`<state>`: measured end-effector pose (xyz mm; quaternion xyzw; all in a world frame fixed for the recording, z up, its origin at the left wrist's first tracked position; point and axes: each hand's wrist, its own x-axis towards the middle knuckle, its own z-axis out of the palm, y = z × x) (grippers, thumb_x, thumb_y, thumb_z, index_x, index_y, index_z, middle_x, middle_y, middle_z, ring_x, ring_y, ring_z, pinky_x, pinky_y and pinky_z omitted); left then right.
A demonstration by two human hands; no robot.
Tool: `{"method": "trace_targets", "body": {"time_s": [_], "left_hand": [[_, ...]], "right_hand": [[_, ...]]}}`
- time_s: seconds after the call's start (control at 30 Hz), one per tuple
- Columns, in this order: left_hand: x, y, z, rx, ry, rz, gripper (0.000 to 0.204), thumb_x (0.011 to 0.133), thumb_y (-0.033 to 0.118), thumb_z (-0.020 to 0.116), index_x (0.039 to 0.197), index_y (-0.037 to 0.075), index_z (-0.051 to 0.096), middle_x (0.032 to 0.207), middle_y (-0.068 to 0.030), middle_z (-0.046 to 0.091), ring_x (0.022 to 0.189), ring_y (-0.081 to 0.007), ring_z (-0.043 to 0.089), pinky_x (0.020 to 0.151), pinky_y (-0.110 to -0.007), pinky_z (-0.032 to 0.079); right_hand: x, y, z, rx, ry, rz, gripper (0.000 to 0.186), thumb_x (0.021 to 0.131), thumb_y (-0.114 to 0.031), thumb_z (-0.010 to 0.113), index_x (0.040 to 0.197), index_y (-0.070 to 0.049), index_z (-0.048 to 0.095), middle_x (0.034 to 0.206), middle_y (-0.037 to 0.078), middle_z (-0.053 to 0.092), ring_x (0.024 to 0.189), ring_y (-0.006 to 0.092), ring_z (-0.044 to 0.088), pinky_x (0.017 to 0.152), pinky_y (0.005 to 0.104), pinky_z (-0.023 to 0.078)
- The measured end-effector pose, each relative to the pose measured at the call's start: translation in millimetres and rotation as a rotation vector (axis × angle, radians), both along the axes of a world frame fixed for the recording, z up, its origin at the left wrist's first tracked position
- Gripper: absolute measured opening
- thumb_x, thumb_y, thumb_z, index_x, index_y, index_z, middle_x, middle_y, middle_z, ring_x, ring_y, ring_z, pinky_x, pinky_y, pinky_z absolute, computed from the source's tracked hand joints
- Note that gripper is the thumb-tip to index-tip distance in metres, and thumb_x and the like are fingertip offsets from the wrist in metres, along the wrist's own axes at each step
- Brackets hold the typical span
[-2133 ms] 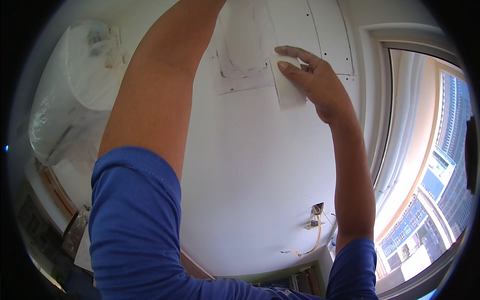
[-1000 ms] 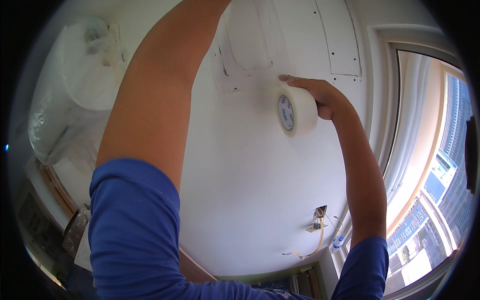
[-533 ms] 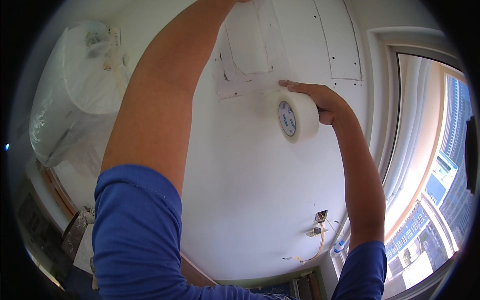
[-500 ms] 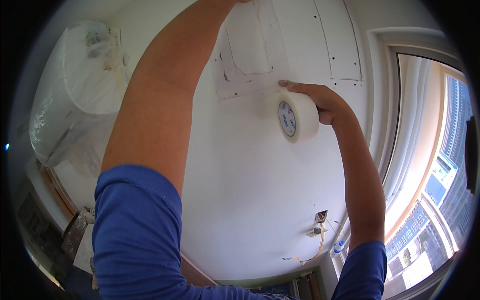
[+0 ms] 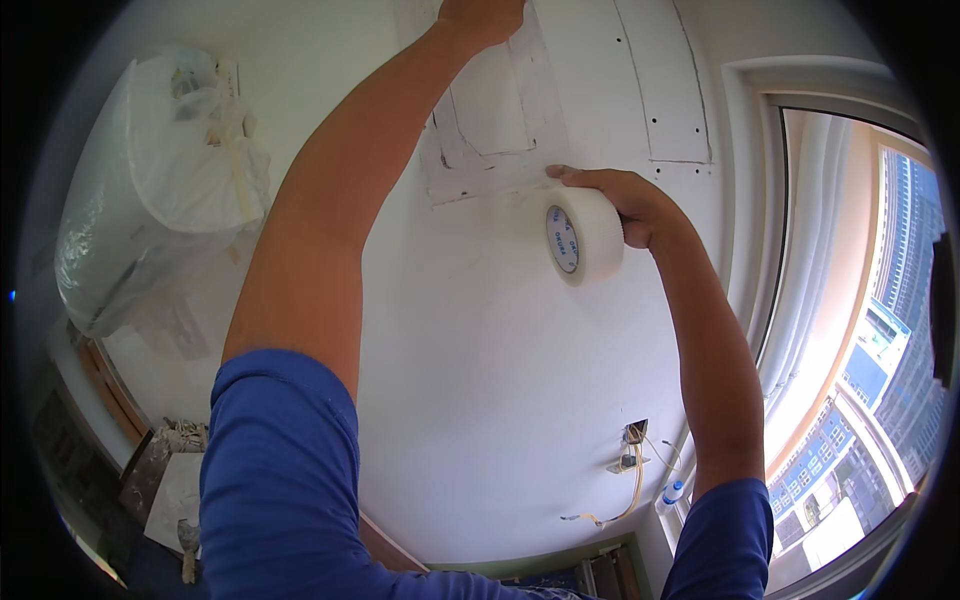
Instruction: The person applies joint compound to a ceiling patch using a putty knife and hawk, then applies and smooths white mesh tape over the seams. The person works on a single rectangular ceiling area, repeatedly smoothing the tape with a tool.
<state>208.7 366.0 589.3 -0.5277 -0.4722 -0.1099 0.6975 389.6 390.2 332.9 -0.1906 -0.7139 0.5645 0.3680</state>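
While my left hand [image 5: 482, 14] presses up against the white ceiling [image 5: 480, 400] at the top edge of view, where it is cut off so that I cannot tell how its fingers lie, my right hand [image 5: 620, 200] is closed around a roll of white mesh tape [image 5: 583, 235], fingers curled over its outer rim and the thumb side out of sight behind it. The roll sits just beside a strip of tape [image 5: 490, 175] already lying along the marked outline of a patch [image 5: 500, 100] in the ceiling. I judge the roll light and fairly stiff thanks to its cardboard core, while the loose tape is thin, limp and sticky, so it is best gripped around the rim or through the core, never by the free end alone. A plastic-wrapped air conditioner [image 5: 150, 190] hangs on the wall to my left, and a window [image 5: 860, 330] lies to my right
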Motion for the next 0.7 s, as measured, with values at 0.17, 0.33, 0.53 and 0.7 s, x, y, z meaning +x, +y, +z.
{"method": "trace_targets", "body": {"time_s": [0.17, 0.33, 0.53, 0.7], "left_hand": [[-20.9, -3.1, -90.7, 0.2, 0.357, -0.099, 0.055, 0.111, 0.045, 0.052, 0.148, 0.005, 0.062, 0.148, -0.0109, 0.065, 0.143, -0.0266, 0.056, 0.12, -0.049, 0.041], [-22.4, -19.2, -132.7, -0.112, 0.266, 0.008, 0.064, 0.115, 0.048, 0.035, 0.163, 0.006, 0.041, 0.17, -0.009, 0.042, 0.161, -0.0274, 0.032, 0.131, -0.057, 0.021], [-20.3, -17.5, -79.9, 0.036, 0.306, 0.076, 0.063, 0.114, 0.05, 0.038, 0.161, 0.008, 0.046, 0.168, -0.0073, 0.047, 0.158, -0.0256, 0.037, 0.13, -0.056, 0.024], [-18.9, -17.0, -67.5, 0.01, 0.314, 0.069, 0.064, 0.115, 0.051, 0.036, 0.161, 0.009, 0.046, 0.167, -0.0066, 0.048, 0.158, -0.0243, 0.037, 0.131, -0.056, 0.023]], "right_hand": [[0.3, 0.8, -1.4, -0.038, 0.025, -0.011, 0.061, 0.101, -0.036, 0.071, 0.156, -0.012, 0.059, 0.144, 0.02, 0.065, 0.127, 0.0293, 0.065, 0.106, 0.0379, 0.055], [1.7, -1.1, 2.0, -0.044, 0.005, -0.036, 0.058, 0.101, -0.035, 0.072, 0.154, -0.013, 0.061, 0.141, 0.019, 0.066, 0.123, 0.0275, 0.067, 0.104, 0.0374, 0.057], [-2.7, 0.6, -3.9, 0.03, 0.014, -0.042, 0.059, 0.102, -0.039, 0.067, 0.154, -0.014, 0.061, 0.143, 0.019, 0.066, 0.125, 0.0292, 0.066, 0.106, 0.0385, 0.055], [1.7, 0.1, -4.0, 0.034, 0.016, -0.059, 0.058, 0.102, -0.036, 0.065, 0.155, -0.014, 0.061, 0.141, 0.018, 0.067, 0.122, 0.0286, 0.067, 0.102, 0.0383, 0.056]]}}
